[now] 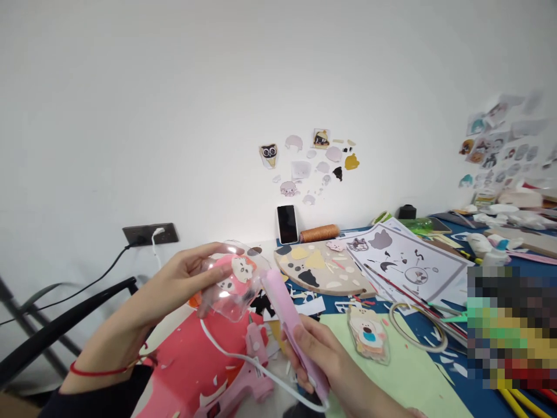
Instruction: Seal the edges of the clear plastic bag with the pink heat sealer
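My left hand (pixel 195 270) pinches a clear plastic shell (pixel 232 307) with fingers and thumb. A pink, white and orange cartoon face (pixel 241 270) shows on or through the shell. My right hand (pixel 319 354) is wrapped round a slim pink corded tool (pixel 287 313) that looks like a small hair straightener. Its upper tip is at the shell's right edge; whether they touch I cannot tell. A white cord (pixel 235 352) loops from its lower end towards the left. Below both hands lies a pink glue gun (pixel 256 371) on red sheet material (pixel 183 360).
A light green sheet (pixel 418 383) bears a clear-edged cartoon bear piece (pixel 372 337). A tape roll (pixel 418 328), printed sheets (pixel 404 255) and a board of cut-outs (pixel 322 270) lie beyond. A phone (pixel 287 224) leans on the wall beside a thread spool (pixel 319 233). Left is a wall socket (pixel 150 234).
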`<state>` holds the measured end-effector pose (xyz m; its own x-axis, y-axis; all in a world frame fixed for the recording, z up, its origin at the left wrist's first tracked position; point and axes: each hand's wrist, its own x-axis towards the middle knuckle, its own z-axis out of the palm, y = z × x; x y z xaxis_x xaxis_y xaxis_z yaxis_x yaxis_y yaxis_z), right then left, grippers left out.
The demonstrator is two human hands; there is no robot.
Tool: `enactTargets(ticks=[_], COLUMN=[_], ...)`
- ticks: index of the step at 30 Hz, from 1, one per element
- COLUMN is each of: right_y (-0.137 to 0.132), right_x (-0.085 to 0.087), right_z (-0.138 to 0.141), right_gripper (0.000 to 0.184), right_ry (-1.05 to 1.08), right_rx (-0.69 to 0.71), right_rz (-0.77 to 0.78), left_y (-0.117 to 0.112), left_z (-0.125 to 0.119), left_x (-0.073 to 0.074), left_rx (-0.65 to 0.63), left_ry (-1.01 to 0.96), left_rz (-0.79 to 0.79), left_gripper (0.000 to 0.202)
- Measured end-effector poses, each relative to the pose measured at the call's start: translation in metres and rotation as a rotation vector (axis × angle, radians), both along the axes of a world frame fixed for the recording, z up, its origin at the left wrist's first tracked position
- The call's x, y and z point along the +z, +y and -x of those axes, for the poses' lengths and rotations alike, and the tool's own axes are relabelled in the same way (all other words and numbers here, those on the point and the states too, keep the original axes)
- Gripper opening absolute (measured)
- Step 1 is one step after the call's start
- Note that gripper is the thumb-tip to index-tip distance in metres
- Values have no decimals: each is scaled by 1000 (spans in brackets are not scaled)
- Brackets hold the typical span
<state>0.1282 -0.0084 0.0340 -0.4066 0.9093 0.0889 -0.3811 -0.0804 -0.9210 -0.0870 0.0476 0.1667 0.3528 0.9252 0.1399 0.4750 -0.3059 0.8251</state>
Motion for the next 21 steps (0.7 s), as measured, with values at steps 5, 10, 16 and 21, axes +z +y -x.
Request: enactTargets(ticks=[5, 10, 16, 21], right_y=[1, -2, -4, -8], right_x=[0, -3, -9, -3], right_z=[0, 2, 7, 4], right_gripper=[41, 43, 43, 45], right_ry=[-78, -130, -124, -19], right_rx=[-21, -119, -156, -79], right_rz=[-10, -8, -54, -49], left_y=[0, 1, -1, -3], left_z=[-2, -3, -6, -9], left_x=[1, 2, 2, -3], left_rx=[-45, -38, -41, 59], left_ry=[17, 37, 21, -138], left_rz=[12, -34, -38, -41], left_gripper=[34, 38, 37, 35])
